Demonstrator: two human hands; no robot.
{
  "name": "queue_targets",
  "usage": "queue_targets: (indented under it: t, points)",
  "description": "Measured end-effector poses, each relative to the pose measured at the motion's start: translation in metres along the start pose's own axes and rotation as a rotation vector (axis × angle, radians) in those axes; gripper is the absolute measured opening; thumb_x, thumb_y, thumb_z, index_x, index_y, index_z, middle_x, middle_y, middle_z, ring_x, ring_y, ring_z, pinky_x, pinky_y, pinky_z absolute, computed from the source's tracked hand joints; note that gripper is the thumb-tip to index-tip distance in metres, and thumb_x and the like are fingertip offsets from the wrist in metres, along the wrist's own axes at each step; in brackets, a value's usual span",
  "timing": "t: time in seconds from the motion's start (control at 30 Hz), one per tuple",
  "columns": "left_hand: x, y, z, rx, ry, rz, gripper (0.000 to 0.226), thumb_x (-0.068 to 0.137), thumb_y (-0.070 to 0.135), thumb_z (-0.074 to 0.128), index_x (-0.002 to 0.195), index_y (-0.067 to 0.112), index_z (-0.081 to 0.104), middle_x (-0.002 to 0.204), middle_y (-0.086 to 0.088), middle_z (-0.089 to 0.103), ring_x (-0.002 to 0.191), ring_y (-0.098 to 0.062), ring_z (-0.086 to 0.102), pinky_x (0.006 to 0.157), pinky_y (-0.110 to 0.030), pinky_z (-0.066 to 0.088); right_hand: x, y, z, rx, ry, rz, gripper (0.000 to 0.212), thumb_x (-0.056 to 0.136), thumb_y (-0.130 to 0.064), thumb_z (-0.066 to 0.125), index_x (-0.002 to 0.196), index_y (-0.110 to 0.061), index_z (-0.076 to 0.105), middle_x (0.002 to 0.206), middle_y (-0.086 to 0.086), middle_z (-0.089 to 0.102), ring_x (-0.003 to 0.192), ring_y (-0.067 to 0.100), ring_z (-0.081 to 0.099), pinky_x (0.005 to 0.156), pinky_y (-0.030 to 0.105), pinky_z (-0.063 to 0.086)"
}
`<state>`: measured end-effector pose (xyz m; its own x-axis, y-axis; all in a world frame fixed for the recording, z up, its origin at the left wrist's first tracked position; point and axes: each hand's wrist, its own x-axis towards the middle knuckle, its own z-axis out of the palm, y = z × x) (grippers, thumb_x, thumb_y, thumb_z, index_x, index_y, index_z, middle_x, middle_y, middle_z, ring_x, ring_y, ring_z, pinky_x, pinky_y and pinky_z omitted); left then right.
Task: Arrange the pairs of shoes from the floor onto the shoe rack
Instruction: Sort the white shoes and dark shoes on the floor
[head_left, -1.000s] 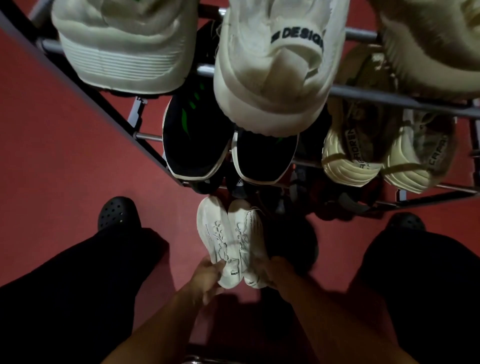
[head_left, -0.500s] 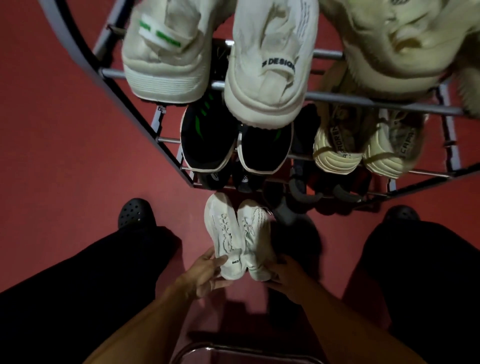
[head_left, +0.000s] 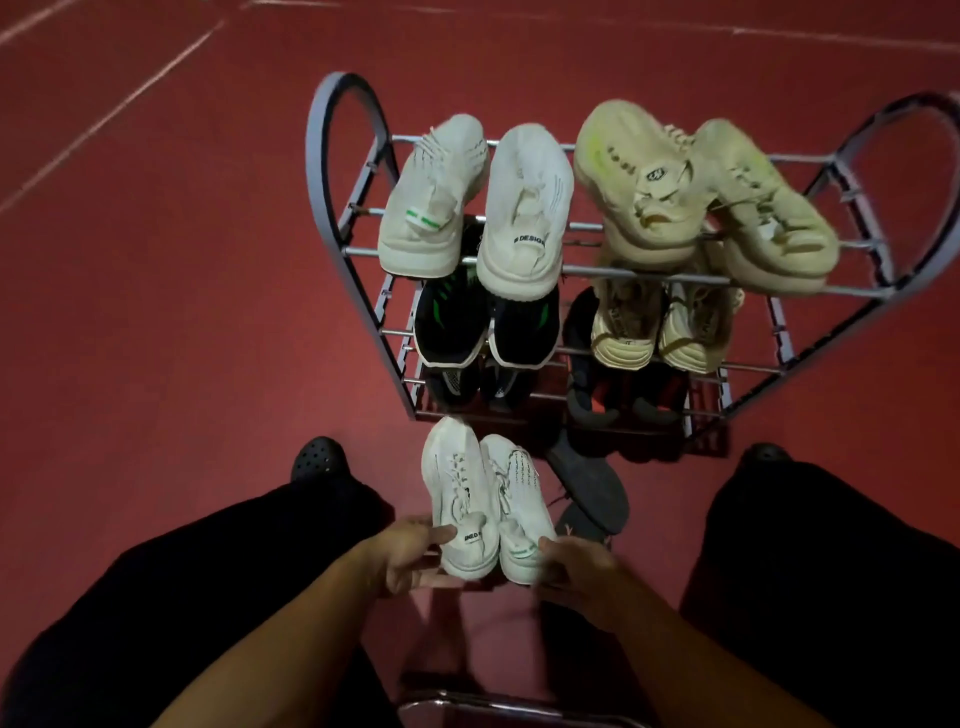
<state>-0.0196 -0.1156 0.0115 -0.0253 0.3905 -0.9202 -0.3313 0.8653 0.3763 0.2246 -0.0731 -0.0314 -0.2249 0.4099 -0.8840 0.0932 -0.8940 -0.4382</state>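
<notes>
We count two white sneakers (head_left: 483, 499) on the red floor (head_left: 182, 312), side by side and touching, heels toward us, toes pointing at the shoe rack (head_left: 363, 249). Just right of them, beyond our right hand, lie two dark grey shoes (head_left: 589, 488), one partly over the other.

On the rack ahead of our hands we count three tiers. The top tier carries four shoes: a white pair (head_left: 478, 208) on the left and a cream pair (head_left: 701, 192) on the right. The middle tier carries four more: a black pair with green marks (head_left: 485, 327) and a cream pair (head_left: 654, 327). The bottom tier holds dark shoes (head_left: 613, 395) that we cannot count in the shadow.

Our left hand (head_left: 410, 553) meets the outer side of the left sneaker's heel, thumb laid along it and fingers reaching beneath; the hand is half spread, cupping rather than clenched. Our right hand (head_left: 574, 564) meets the outer side of the right sneaker's heel in the same way, fingers curled under the sole edge. Whether the pair is lifted or resting on the floor we cannot tell.

Our legs in black trousers flank both hands, a black clog (head_left: 317, 460) showing left and another (head_left: 763, 454) right. Between the sneakers' toes and the rack's front bar the floor shows only a narrow strip. Left of our left hand the floor runs wide. A metal bar (head_left: 493, 704) lies close below our wrists.
</notes>
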Motion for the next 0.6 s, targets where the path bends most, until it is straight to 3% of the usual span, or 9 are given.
queue_targets:
  t: [0.1,0.2,0.27,0.33,0.43,0.5,0.6]
  points:
    - [-0.010,0.002,0.007,0.041,0.036,0.043,0.023,0.099,0.008,0.061,0.122,0.004,0.063,0.102,-0.014,0.073,0.091,-0.028,0.071,0.054,-0.038,0.062,-0.008,-0.004,0.003,-0.024,0.002,-0.020,0.028,0.094,-0.022,0.066,0.109,0.001,0.063,0.103,0.025,0.068,0.088,0.029,0.065,0.066,0.035,0.060]
    - [-0.011,0.008,0.012,0.061,0.082,0.090,0.018,0.100,0.008,0.059,0.118,0.007,0.060,0.095,-0.010,0.070,0.079,-0.021,0.067,0.041,-0.025,0.054,-0.005,-0.013,0.008,-0.028,0.015,-0.038,0.034,0.094,-0.025,0.066,0.117,0.000,0.063,0.118,0.024,0.069,0.093,0.030,0.068,0.072,0.037,0.061]
    - [-0.002,0.012,0.013,0.072,0.108,0.113,0.017,0.101,0.008,0.058,0.117,0.003,0.058,0.090,-0.010,0.067,0.073,-0.020,0.064,0.037,-0.020,0.049,0.004,-0.018,0.009,-0.023,0.035,-0.039,0.032,0.094,-0.024,0.066,0.116,0.000,0.064,0.114,0.022,0.070,0.091,0.029,0.069,0.067,0.034,0.060]
    - [0.012,0.018,0.012,0.068,0.125,0.122,0.023,0.101,0.009,0.058,0.121,-0.003,0.058,0.089,-0.012,0.068,0.066,-0.019,0.065,0.036,-0.019,0.048,0.016,-0.025,0.012,-0.012,0.044,-0.046,0.026,0.095,-0.022,0.065,0.107,0.001,0.064,0.097,0.018,0.071,0.082,0.026,0.068,0.062,0.034,0.059]
    - [0.040,0.029,0.008,0.027,0.134,0.127,0.029,0.101,0.009,0.057,0.126,-0.006,0.058,0.095,-0.015,0.070,0.062,-0.021,0.071,0.038,-0.022,0.051,0.040,-0.036,0.017,0.000,0.072,-0.033,0.014,0.097,-0.016,0.059,0.086,-0.008,0.061,0.076,0.008,0.063,0.072,0.020,0.063,0.069,0.038,0.058]
    - [0.061,0.037,0.005,-0.001,0.128,0.129,0.027,0.102,0.010,0.056,0.126,-0.003,0.058,0.102,-0.016,0.070,0.060,-0.021,0.073,0.040,-0.023,0.052,0.058,-0.044,0.023,0.012,0.073,-0.037,0.011,0.098,-0.018,0.057,0.094,-0.009,0.063,0.088,0.010,0.067,0.081,0.021,0.066,0.075,0.040,0.059]
    - [0.091,0.051,0.000,-0.025,0.131,0.152,0.029,0.103,0.011,0.054,0.130,0.000,0.056,0.112,-0.018,0.071,0.073,-0.027,0.072,0.042,-0.025,0.054,0.083,-0.056,0.028,-0.016,0.030,-0.058,0.030,0.099,-0.034,0.056,0.121,-0.015,0.065,0.119,0.008,0.070,0.102,0.020,0.070,0.066,0.032,0.060]
